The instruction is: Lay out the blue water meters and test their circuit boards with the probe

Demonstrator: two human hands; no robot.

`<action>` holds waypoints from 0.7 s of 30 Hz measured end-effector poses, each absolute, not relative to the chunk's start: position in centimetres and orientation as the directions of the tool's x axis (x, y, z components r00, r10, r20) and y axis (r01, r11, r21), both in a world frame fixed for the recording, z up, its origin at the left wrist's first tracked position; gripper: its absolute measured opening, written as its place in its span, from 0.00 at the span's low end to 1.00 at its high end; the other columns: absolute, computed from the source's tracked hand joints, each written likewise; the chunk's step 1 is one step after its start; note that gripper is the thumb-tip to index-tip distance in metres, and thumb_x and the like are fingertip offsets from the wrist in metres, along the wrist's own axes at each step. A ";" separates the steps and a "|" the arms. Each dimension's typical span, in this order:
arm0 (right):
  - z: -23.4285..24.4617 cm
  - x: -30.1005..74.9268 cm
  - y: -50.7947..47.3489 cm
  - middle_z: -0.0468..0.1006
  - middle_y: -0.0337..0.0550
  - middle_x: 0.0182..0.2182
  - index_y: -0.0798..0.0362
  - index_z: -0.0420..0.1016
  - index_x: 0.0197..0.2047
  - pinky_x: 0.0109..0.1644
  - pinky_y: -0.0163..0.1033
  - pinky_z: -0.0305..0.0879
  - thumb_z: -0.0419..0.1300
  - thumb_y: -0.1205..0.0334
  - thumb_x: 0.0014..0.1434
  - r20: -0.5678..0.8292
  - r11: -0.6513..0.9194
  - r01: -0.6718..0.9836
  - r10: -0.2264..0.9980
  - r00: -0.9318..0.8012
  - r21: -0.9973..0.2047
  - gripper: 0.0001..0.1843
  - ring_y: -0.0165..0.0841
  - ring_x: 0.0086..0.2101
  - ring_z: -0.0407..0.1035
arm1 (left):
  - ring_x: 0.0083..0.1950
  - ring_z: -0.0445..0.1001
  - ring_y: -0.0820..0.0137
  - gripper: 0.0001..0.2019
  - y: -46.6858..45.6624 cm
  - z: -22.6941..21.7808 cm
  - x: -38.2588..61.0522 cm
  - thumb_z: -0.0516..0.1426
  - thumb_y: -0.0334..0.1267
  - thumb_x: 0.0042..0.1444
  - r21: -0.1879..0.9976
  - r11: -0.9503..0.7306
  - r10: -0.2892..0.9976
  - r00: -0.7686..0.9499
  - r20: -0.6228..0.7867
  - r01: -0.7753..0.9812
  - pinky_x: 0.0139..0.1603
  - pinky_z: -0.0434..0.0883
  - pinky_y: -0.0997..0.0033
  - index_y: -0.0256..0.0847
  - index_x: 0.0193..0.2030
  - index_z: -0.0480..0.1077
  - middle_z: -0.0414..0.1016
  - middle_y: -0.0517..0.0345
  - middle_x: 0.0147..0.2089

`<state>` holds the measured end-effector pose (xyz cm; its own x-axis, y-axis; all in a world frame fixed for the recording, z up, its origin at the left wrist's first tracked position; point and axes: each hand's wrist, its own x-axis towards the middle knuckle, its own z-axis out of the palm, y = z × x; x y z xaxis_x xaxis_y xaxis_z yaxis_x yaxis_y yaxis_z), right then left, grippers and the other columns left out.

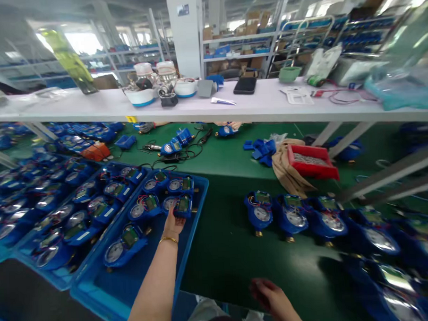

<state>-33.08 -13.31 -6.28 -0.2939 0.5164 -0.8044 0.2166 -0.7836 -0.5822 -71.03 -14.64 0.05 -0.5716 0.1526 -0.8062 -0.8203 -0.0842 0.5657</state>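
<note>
At the blue plastic tray (200,199) wall, the left hand (173,224) seems to grasp a blue round-dialled water meter (182,204); open green counter (224,235) alongside. The blurred right hand (273,295): cannot tell.

A green desk (232,254) is seen under both hands. Beneath the left hand (174,223) a blue tray (200,203) is set on it, and a second tray (56,279) is laid just beside it, farther to the left. Beyond and to the right of the right hand (271,295) a row of blue meters (290,216) is stood directly on the green surface. Farther beyond that hand a red bin (311,162) of small pale parts is placed against a heap of beige cloth (289,178), with loose blue caps (263,150) just beside it. Well beyond the left hand a single meter (176,145) is laid among black cables (185,157).
</note>
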 end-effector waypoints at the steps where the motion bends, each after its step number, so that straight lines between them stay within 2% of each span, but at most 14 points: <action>1: -6.0 -33.1 -13.1 0.79 0.46 0.28 0.53 0.76 0.32 0.25 0.33 0.64 0.67 0.49 0.33 -0.797 -0.776 0.209 0.537 -0.276 -0.595 0.22 0.34 0.27 0.73 | 0.36 0.71 0.70 0.15 -14.4 -0.1 -71.0 0.54 0.46 0.61 0.553 -0.085 0.168 -0.559 -0.812 -0.829 0.36 0.72 0.67 0.34 0.44 0.67 0.70 0.53 0.40; 3: -5.6 -32.9 -12.9 0.78 0.45 0.28 0.55 0.76 0.33 0.23 0.31 0.59 0.67 0.51 0.35 -0.784 -0.764 0.191 0.571 -0.245 -0.616 0.22 0.31 0.24 0.71 | 0.34 0.70 0.71 0.14 -14.4 -0.3 -71.1 0.54 0.45 0.62 0.542 -0.086 0.191 -0.548 -0.815 -0.836 0.35 0.72 0.69 0.34 0.44 0.67 0.70 0.54 0.39; 7: -4.9 -31.7 -13.8 0.78 0.44 0.26 0.56 0.75 0.33 0.25 0.30 0.59 0.66 0.52 0.36 -0.769 -0.758 0.156 0.597 -0.228 -0.634 0.21 0.30 0.25 0.70 | 0.32 0.69 0.73 0.13 -15.4 0.0 -71.4 0.53 0.44 0.62 0.533 -0.105 0.232 -0.542 -0.808 -0.840 0.32 0.71 0.71 0.34 0.43 0.67 0.69 0.56 0.36; 13: -4.5 -29.9 -16.1 0.77 0.44 0.24 0.55 0.74 0.29 0.23 0.31 0.57 0.67 0.51 0.32 -0.794 -0.782 0.166 0.558 -0.243 -0.601 0.21 0.32 0.24 0.69 | 0.31 0.69 0.73 0.15 -18.3 1.3 -71.3 0.52 0.46 0.63 0.531 -0.173 0.323 -0.557 -0.765 -0.830 0.31 0.70 0.71 0.34 0.42 0.67 0.69 0.56 0.36; 18: -4.5 -29.3 -15.8 0.77 0.42 0.24 0.53 0.74 0.30 0.25 0.31 0.59 0.66 0.49 0.35 -0.780 -0.762 0.187 0.574 -0.251 -0.620 0.20 0.30 0.24 0.69 | 0.34 0.70 0.71 0.15 -20.4 2.2 -70.6 0.52 0.47 0.63 0.521 -0.165 0.355 -0.543 -0.761 -0.838 0.33 0.71 0.69 0.34 0.45 0.67 0.69 0.55 0.37; 21: -4.1 -29.1 -14.7 0.78 0.43 0.27 0.54 0.75 0.33 0.28 0.32 0.62 0.66 0.51 0.40 -0.767 -0.741 0.216 0.576 -0.283 -0.636 0.19 0.31 0.26 0.71 | 0.36 0.71 0.69 0.16 -21.4 3.1 -69.8 0.51 0.47 0.63 0.528 -0.122 0.379 -0.531 -0.758 -0.840 0.35 0.72 0.67 0.34 0.46 0.66 0.70 0.54 0.39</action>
<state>-29.09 -14.71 -4.14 -0.2830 0.5758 -0.7671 0.2162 -0.7409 -0.6359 -69.80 -21.40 3.14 -0.5313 0.3786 -0.7578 -0.8403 -0.1221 0.5281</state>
